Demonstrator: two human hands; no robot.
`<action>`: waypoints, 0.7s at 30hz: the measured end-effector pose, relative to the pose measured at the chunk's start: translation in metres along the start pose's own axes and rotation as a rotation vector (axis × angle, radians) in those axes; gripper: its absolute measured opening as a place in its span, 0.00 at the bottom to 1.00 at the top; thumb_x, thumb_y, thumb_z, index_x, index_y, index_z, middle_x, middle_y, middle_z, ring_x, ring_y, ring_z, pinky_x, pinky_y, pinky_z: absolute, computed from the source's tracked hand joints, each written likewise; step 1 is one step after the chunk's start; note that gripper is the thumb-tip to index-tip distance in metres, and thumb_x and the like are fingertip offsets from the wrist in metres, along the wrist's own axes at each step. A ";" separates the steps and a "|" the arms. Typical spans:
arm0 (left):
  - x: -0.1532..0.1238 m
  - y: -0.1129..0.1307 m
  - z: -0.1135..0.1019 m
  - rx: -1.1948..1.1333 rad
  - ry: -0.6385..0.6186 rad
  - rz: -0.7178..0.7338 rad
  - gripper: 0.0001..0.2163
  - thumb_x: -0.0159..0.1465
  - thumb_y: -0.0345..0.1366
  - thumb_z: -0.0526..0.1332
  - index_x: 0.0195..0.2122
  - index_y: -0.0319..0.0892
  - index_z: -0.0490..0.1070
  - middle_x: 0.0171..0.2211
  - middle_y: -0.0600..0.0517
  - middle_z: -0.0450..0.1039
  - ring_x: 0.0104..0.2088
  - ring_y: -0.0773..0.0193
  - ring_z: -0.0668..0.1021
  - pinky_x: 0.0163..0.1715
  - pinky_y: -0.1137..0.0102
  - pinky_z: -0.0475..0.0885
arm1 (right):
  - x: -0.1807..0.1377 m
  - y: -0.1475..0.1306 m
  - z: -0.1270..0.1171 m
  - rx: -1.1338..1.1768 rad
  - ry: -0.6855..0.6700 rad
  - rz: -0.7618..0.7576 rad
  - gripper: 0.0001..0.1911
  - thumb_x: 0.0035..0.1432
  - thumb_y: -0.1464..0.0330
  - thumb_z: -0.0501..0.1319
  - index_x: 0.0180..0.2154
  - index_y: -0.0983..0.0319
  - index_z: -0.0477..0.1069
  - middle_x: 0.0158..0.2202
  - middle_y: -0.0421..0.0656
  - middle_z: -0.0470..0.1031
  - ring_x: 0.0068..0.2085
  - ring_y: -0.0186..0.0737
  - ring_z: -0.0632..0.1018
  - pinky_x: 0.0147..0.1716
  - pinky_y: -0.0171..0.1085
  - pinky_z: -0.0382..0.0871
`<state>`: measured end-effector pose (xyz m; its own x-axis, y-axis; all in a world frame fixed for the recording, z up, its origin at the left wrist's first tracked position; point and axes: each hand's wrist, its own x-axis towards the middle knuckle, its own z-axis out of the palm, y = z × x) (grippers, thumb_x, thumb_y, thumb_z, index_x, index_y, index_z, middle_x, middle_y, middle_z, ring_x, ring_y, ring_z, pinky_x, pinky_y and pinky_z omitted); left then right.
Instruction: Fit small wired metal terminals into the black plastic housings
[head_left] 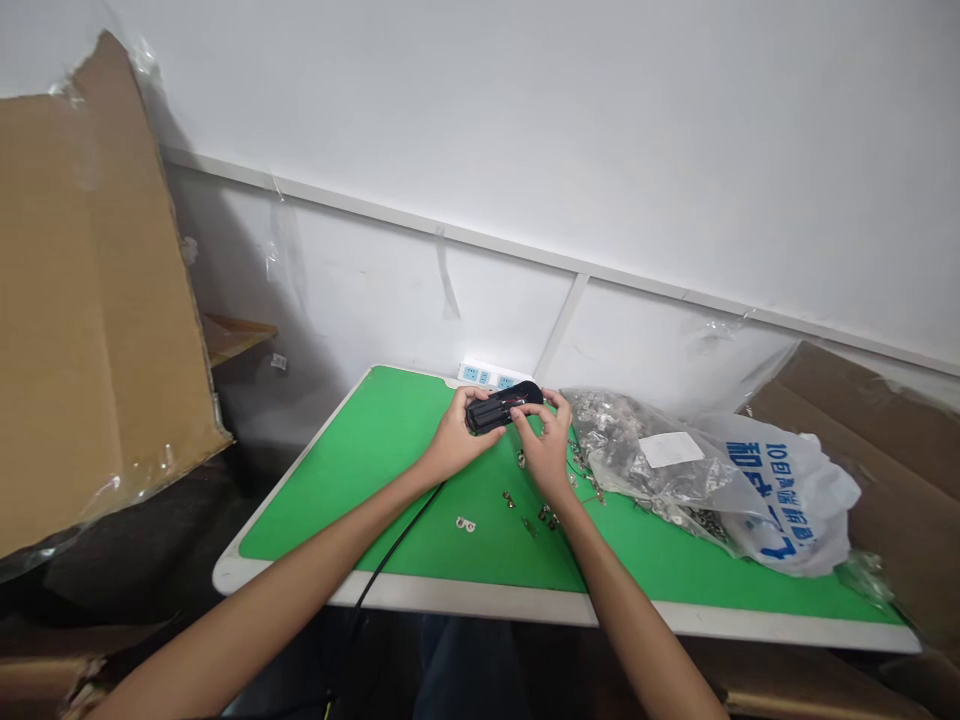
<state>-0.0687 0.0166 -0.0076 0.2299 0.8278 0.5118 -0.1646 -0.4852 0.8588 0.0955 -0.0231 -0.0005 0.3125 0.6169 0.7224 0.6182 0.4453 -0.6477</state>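
Note:
A long black plastic housing [493, 409] with a hollow side and a rounded right end is held tilted above the green tabletop. My left hand [456, 437] is closed round its left end, fingers behind and thumb along the front edge. My right hand [547, 446] is closed at the other end. Its thumb and index finger meet over the hollow, near a small reddish part, while other fingers reach behind the right end. Whether the fingertips pinch a small piece cannot be made out. Small metal parts [549, 517] lie scattered below my right hand.
A clear bag of metal parts [622, 440] and a white plastic bag with blue print [795, 490] rest on the table's right. A power strip [484, 375] lies at the back. Two small pale pieces [466, 524] lie in front. Cardboard [97, 300] stands at left.

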 end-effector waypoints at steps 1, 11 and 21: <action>0.000 0.000 0.000 -0.005 -0.004 -0.007 0.25 0.55 0.35 0.74 0.49 0.46 0.63 0.52 0.47 0.76 0.52 0.56 0.81 0.55 0.61 0.75 | 0.000 0.000 0.000 0.003 0.005 0.001 0.15 0.65 0.54 0.65 0.35 0.58 0.81 0.57 0.51 0.68 0.63 0.54 0.68 0.65 0.56 0.59; -0.002 0.005 -0.002 0.098 -0.022 0.003 0.23 0.56 0.34 0.73 0.49 0.46 0.63 0.57 0.44 0.75 0.54 0.54 0.81 0.56 0.58 0.75 | -0.002 0.000 0.004 -0.007 0.033 -0.013 0.16 0.66 0.54 0.63 0.35 0.58 0.80 0.57 0.51 0.68 0.62 0.53 0.68 0.66 0.55 0.59; -0.005 -0.003 -0.001 0.231 -0.031 0.056 0.22 0.60 0.33 0.69 0.52 0.46 0.60 0.56 0.43 0.73 0.56 0.52 0.79 0.58 0.55 0.74 | -0.003 0.006 0.007 -0.122 -0.021 -0.038 0.15 0.67 0.55 0.63 0.36 0.59 0.80 0.59 0.54 0.66 0.62 0.57 0.67 0.64 0.59 0.60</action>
<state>-0.0706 0.0145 -0.0127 0.2566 0.7905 0.5561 0.0455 -0.5846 0.8101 0.0927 -0.0179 -0.0086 0.2730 0.6151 0.7397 0.7129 0.3869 -0.5849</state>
